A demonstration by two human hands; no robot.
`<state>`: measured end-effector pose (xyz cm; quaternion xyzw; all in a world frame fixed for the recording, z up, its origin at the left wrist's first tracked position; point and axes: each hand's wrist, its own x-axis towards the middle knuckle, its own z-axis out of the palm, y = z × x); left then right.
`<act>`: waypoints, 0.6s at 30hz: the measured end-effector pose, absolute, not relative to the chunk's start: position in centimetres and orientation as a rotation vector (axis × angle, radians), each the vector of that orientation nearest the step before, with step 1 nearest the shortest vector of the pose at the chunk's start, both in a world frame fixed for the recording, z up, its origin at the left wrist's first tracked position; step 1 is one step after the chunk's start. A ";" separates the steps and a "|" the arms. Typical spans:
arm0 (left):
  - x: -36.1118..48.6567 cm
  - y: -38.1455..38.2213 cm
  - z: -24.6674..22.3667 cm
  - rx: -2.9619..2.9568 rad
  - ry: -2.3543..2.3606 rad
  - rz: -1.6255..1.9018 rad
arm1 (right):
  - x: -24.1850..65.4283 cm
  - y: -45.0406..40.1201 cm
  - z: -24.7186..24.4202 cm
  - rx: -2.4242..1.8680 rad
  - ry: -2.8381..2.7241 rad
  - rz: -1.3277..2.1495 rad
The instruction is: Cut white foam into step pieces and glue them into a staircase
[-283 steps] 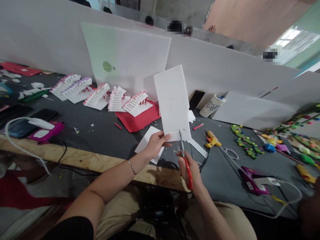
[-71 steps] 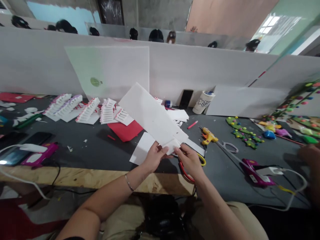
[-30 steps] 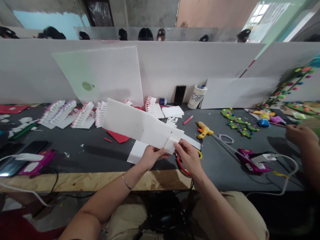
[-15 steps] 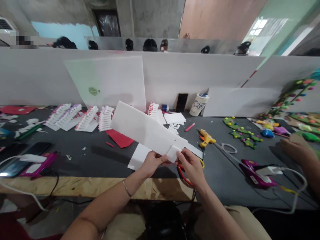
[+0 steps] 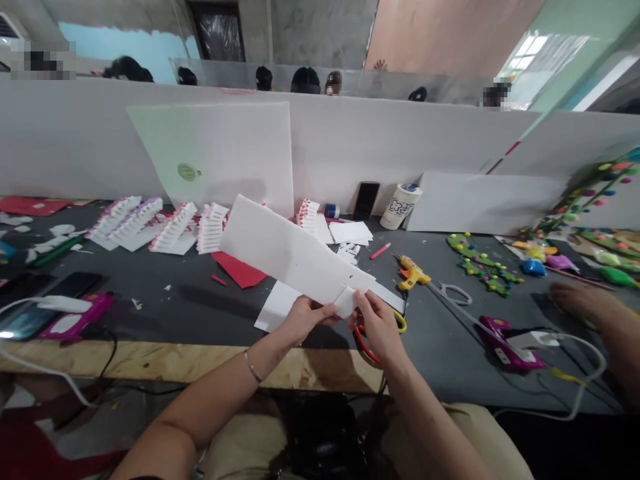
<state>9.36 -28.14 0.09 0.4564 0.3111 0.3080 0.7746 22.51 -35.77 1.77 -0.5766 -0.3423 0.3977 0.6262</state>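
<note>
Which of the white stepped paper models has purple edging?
The second stepped paper model from the left: its step edges are purple, while the others look pink or red.

The white foam sheet [image 5: 295,257] looked smooth and matt. The worktop [image 5: 150,300] was dull grey — its strand-board wood edge [image 5: 200,363] rough, unfinished — and the scissors' plastic handles [image 5: 364,345] were glossy.

The head-worn camera sits just behind the near edge of the table [image 5: 150,313], looking forward and down, close over the left hand [image 5: 303,320] and right hand [image 5: 380,327], across to the white partition [image 5: 400,147] beyond in one wide view.
</note>
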 end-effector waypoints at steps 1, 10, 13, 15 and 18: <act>9.4 -28.1 0.0 0.989 0.675 0.666 | 22.5 -35.8 1.7 -1.320 -0.786 0.914; 9.5 -28.5 0.1 0.981 0.661 0.667 | 22.8 -35.9 1.7 -1.421 -0.817 0.831; 9.6 -28.8 0.0 0.986 0.612 0.692 | 22.5 -35.6 1.4 -1.432 -0.788 0.784; 9.7 -29.0 -0.1 0.986 0.597 0.708 | 22.3 -35.5 1.2 -1.429 -0.784 0.769; 9.8 -29.0 -0.1 0.993 0.616 0.723 | 22.1 -35.5 1.0 -1.392 -0.803 0.770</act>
